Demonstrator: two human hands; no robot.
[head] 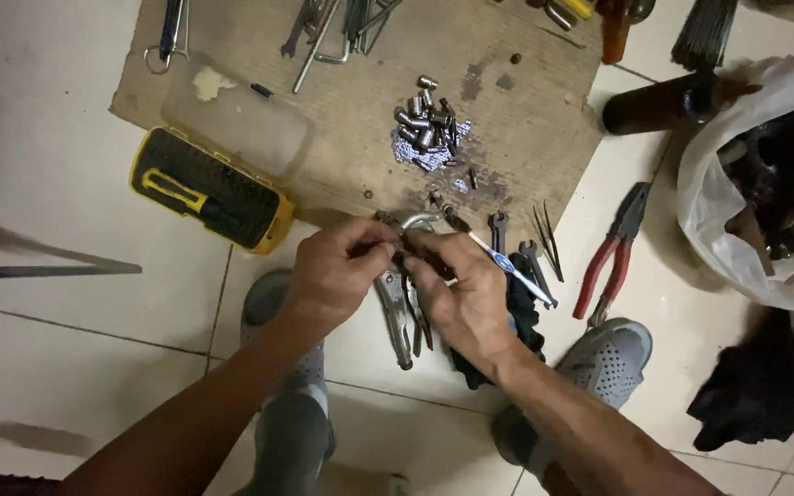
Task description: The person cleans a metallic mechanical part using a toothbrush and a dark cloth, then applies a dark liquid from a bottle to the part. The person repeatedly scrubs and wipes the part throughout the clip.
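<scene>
Now, by label:
Left hand: the left hand [337, 276] sits just left of centre, fingers pinched together on the top of the locking pliers [397, 312]
Right hand: the right hand [466, 294] is at 3 o'clock of the left one, nearly touching it; thumb and fingers are closed around a toothbrush [512, 268], whose white and blue handle sticks out toward 4 o'clock
Locking pliers: grey metal, held between both hands, handles hanging down toward 6 o'clock over the tile floor [66, 184]; the jaw end is hidden by the fingers
Small part: something curved and shiny [418, 220] shows just above the fingertips at 12 o'clock; what it is I cannot tell
Cardboard sheet: the brown sheet [526, 119] lies at 12 o'clock of the hands, with a heap of small metal sockets [425, 119] in its middle
Bit case: a yellow and black case [209, 193] with a clear lid open lies at 10 o'clock
Red pliers: red-handled pliers [610, 253] lie on the floor at 3 o'clock, well apart from the hands
Small spanners: two [500, 230] lie just beyond the right hand at 1 o'clock
Plastic bag: a white bag [737, 184] of dark metal parts sits at the far right
Shoes: grey perforated shoes [608, 358] show at 5 and 7 o'clock
</scene>
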